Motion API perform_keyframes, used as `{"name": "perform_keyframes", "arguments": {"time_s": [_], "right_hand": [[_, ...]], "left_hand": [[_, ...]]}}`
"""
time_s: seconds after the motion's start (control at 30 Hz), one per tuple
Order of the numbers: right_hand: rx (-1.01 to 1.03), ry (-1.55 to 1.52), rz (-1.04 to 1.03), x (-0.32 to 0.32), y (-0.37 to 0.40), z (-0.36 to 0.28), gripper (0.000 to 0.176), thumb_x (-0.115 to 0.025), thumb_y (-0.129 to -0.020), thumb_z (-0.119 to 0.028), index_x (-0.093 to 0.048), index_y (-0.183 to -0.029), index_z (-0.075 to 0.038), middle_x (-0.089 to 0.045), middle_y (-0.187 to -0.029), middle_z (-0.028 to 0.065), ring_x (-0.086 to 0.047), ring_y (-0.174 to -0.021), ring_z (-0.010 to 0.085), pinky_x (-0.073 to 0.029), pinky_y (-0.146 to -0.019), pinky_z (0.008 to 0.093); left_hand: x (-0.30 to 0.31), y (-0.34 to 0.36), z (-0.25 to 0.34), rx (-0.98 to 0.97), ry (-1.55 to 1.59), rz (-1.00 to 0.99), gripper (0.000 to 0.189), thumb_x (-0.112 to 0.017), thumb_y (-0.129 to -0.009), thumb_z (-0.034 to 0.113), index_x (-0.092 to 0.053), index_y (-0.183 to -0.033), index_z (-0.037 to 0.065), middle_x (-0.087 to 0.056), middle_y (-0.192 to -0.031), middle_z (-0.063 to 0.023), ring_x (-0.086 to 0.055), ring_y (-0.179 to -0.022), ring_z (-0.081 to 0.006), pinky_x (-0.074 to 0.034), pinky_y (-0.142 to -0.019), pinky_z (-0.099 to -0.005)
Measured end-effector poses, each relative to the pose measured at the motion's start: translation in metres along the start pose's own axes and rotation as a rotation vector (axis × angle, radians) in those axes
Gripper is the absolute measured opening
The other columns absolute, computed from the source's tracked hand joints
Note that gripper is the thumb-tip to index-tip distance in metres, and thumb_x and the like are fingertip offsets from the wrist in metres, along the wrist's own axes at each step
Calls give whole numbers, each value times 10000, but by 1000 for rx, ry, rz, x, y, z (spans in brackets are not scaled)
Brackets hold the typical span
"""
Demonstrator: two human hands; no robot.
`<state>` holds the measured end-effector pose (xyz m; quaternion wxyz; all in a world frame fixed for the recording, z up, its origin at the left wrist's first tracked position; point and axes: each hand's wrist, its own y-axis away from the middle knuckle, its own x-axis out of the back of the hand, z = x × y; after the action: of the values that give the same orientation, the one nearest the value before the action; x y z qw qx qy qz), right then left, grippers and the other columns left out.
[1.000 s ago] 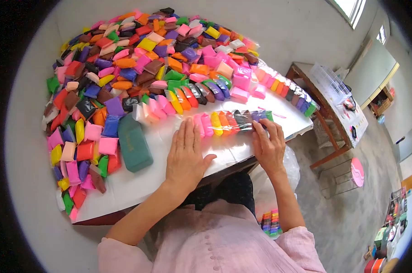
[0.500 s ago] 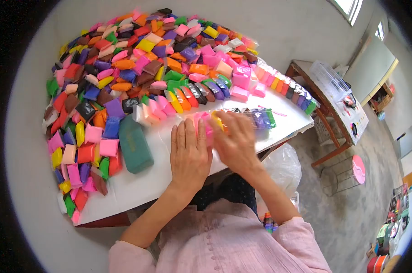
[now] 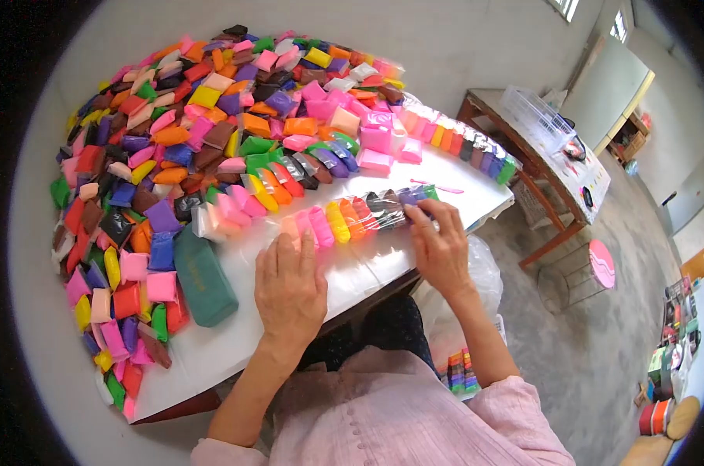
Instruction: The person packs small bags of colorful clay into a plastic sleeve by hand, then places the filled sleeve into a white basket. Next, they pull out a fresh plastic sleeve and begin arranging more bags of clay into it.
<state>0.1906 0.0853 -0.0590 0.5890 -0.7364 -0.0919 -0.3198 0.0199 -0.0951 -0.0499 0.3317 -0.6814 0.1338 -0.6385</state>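
Note:
A row of small coloured clay packets [image 3: 357,218] in clear plastic lies on the white tabletop [image 3: 352,268], running from pale pink through yellow, red and black to purple and green. My left hand [image 3: 291,289] rests at its pink end, fingers stretched out and close together. At the purple end is my right hand [image 3: 443,247], its fingers apart, lightly bent and touching the plastic. Behind this row stands another row of packets [image 3: 268,189]. To the left of my left hand lies a dark green case [image 3: 204,281].
A large heap of coloured packets [image 3: 189,116] covers the table's back and left. Another wrapped row [image 3: 461,144] lies near the right edge. Beyond are a side table [image 3: 558,175] with a clear basket [image 3: 537,113] and a pink-topped stool [image 3: 601,264]. A clear plastic bag [image 3: 482,276] hangs below the table edge.
My right hand has moved right along the row, from its middle to the purple end, uncovering the yellow and red packets. My left hand stays flat at the pink end. The view has shifted slightly.

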Motion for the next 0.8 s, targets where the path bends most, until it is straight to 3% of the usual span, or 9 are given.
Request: {"name": "perform_keyframes", "arguments": {"time_s": [0.1,0.23,0.4,0.47,0.57,0.63,0.7,0.73,0.8], "right_hand": [[-82,20,11,4,9,16,298,-641,-836,-52,-642,-1131,-9,-596,-1109,151,-562,-1056,340,-483,-888,447],[-239,364,122,10,5,17,271,-648,-860,-133,-655,-1112,-33,-612,-1117,158,-561,-1062,342,-475,-865,471],[142,-126,7,-15,-24,-59,451,-692,-756,-106,-623,-1197,-41,-577,-1188,157,-555,-1103,326,-442,-963,468],[177,-138,-57,-24,-20,-63,438,-697,-759,-89,-620,-1186,-27,-584,-1177,154,-565,-1090,321,-447,-960,469],[103,-44,4,-17,7,-19,388,-677,-799,-83,-628,-1181,-43,-597,-1156,145,-575,-1072,318,-464,-922,454],[-65,184,26,5,17,10,287,-632,-874,-111,-662,-1157,-71,-617,-1116,144,-595,-1010,323,-482,-866,433],[-308,321,-22,20,23,36,319,-654,-887,-204,-656,-1149,-22,-627,-1102,155,-599,-985,337,-473,-836,459],[-328,338,-19,23,25,47,382,-684,-870,-235,-641,-1166,2,-609,-1156,175,-578,-1039,354,-453,-882,471],[-145,303,-51,40,-6,33,501,-728,-842,-282,-599,-1261,-41,-553,-1277,198,-527,-1158,370,-420,-972,474]], "left_hand": [[0,0,0,2,31,13,617,-643,-771,104,-502,-1365,17,-492,-1311,-210,-499,-1150,-375,-419,-1018,-462],[2,-2,2,13,23,32,614,-650,-771,108,-507,-1360,15,-486,-1327,-213,-495,-1168,-378,-404,-1032,-472],[2,-21,25,-93,57,109,593,-676,-774,136,-518,-1326,-10,-475,-1360,-218,-464,-1240,-388,-374,-1068,-480],[-4,-14,18,-36,102,21,552,-683,-780,124,-536,-1297,-3,-478,-1362,-221,-460,-1250,-401,-366,-1085,-468],[4,1,2,-28,171,-17,537,-680,-786,110,-540,-1294,7,-483,-1355,-224,-472,-1233,-409,-374,-1079,-462],[6,14,-9,4,226,-7,543,-679,-788,103,-534,-1303,10,-483,-1353,-227,-478,-1226,-409,-384,-1070,-457],[10,20,-16,14,192,-5,537,-679,-796,106,-532,-1304,15,-503,-1330,-208,-494,-1217,-381,-406,-1053,-442],[13,20,-17,17,172,-3,534,-679,-800,108,-532,-1305,18,-512,-1319,-199,-502,-1213,-367,-417,-1044,-434],[37,-12,-9,-13,95,65,535,-674,-815,127,-521,-1316,18,-521,-1309,-202,-510,-1207,-365,-407,-1051,-443]]}}
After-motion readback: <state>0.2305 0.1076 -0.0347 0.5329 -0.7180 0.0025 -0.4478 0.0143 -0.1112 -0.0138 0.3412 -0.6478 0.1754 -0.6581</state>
